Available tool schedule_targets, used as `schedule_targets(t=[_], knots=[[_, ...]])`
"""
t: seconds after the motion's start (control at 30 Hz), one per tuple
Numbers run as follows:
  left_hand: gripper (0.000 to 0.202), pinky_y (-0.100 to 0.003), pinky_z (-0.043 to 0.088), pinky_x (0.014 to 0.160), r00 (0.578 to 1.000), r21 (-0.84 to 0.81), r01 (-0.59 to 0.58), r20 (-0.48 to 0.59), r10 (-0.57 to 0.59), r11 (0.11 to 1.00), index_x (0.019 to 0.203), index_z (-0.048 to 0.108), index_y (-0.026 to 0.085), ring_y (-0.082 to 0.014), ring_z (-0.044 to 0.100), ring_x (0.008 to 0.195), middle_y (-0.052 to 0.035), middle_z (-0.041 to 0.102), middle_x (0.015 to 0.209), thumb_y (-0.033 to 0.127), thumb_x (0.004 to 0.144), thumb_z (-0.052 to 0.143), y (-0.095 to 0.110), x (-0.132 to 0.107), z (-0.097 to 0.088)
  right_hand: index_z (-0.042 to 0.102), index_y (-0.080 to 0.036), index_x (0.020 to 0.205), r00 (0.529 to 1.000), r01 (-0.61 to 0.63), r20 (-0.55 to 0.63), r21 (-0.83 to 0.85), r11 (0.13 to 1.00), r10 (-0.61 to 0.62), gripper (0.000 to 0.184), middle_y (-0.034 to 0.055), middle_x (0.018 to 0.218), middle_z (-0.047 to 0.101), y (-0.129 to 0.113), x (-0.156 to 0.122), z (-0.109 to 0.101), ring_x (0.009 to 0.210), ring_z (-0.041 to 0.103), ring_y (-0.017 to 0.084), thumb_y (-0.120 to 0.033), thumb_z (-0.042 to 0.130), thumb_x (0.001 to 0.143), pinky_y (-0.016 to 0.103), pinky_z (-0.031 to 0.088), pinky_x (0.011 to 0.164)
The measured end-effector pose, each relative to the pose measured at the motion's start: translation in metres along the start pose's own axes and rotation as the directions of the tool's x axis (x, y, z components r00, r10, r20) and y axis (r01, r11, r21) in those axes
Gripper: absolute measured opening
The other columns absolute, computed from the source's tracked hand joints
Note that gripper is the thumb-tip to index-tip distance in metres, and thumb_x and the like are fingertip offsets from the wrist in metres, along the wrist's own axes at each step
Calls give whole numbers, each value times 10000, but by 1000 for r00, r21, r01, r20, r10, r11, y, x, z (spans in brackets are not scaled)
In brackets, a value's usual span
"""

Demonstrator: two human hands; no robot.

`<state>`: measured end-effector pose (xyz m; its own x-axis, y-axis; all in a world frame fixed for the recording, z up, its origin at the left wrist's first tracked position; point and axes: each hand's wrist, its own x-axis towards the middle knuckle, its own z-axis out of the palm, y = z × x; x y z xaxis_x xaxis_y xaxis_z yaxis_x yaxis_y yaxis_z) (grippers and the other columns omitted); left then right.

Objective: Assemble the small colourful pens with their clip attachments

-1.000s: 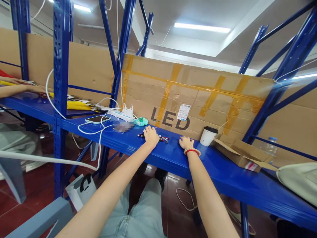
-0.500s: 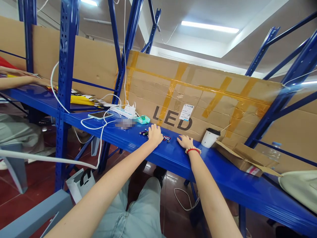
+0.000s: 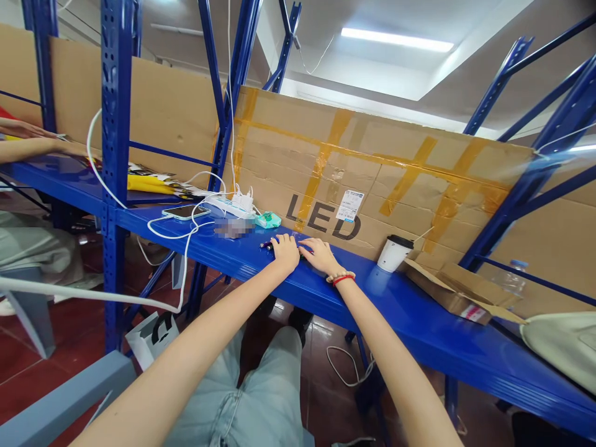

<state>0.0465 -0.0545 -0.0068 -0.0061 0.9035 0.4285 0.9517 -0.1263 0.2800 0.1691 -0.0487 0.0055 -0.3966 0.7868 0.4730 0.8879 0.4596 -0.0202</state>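
Observation:
Both my hands rest on the blue shelf [image 3: 419,323] in front of a cardboard sheet marked LED [image 3: 372,180]. My left hand [image 3: 285,251] lies palm down with curled fingers over several small coloured pieces [image 3: 266,246]. My right hand [image 3: 319,254], with a red bracelet at the wrist, has its fingers stretched toward the same pieces and touches the left hand's side. What lies under either hand is hidden.
A white paper cup with a black lid [image 3: 393,253] and an open cardboard box [image 3: 459,288] stand to the right. A phone [image 3: 185,212], power strip [image 3: 230,208] and white cables lie to the left. Another person's arm [image 3: 28,148] rests on the far left shelf. Blue rack posts [image 3: 114,155] rise nearby.
My right hand has slid left across the shelf to the small pieces beside my left hand. The left hand has stayed in place.

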Motion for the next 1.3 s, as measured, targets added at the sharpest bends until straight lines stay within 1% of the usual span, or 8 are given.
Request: schedule_targets(t=[0.13,0.4,0.67,0.87,1.0,1.1,1.17,1.3], knots=[[377,-412,265,1025,999,4,-34,9,34,999,1202,520,83,-280,410,1222,-181,507,1285,170,903,308,-1,1,0,666,-182,1029,993,120,21,-118,986,-119,277,70,1151,642,-13,-1,-3,1068,527,196,-251,417,930,346,326,908],[355,-391,300,1000,992,-27,-113,47,115,993,1195,498,83,-270,457,1195,-193,501,1284,187,886,358,0,2,-2,680,-166,1018,995,71,79,-142,987,-60,251,68,1034,686,-8,-6,-11,976,588,198,-258,480,898,311,348,825],[356,-386,297,997,992,12,-127,17,127,992,1173,511,67,-276,437,1197,-195,513,1261,227,900,347,1,0,-1,680,-179,992,999,31,-12,-122,992,-33,253,60,1035,695,-3,-4,-6,988,596,189,-216,451,892,327,314,859],[361,-396,307,984,955,-27,-282,-103,277,959,1125,538,95,-264,458,1153,-162,558,1197,222,931,262,6,14,-2,666,-180,999,966,-158,-221,-94,983,135,318,83,1056,689,13,-10,-8,989,597,214,-194,360,911,365,328,861],[333,-391,331,966,979,-191,-183,-120,162,964,1084,548,139,-242,478,1131,-124,572,1188,194,928,259,12,34,-12,672,-195,970,944,-202,-264,15,979,199,277,64,1026,699,30,-16,-7,964,614,217,-213,410,881,355,394,837],[300,-377,335,970,974,-264,-218,-127,190,940,1076,548,177,-219,479,1136,-88,576,1188,159,906,302,14,42,-13,684,-193,943,944,-193,-250,107,975,214,225,53,964,705,35,-20,-5,865,630,200,-278,496,852,327,435,786],[284,-376,338,966,962,-281,-271,-102,252,921,1057,553,191,-212,480,1137,-74,574,1187,137,886,332,14,41,-10,694,-189,916,966,-134,-201,141,981,161,233,55,951,702,32,-20,-4,858,623,202,-350,543,841,323,437,790],[248,-398,328,966,925,-253,-374,-41,377,892,1009,564,186,-227,487,1136,-80,575,1167,126,864,371,3,37,-8,702,-186,936,977,-128,-160,85,988,140,310,71,1013,690,20,-16,-5,959,580,234,-398,480,892,351,388,853]])
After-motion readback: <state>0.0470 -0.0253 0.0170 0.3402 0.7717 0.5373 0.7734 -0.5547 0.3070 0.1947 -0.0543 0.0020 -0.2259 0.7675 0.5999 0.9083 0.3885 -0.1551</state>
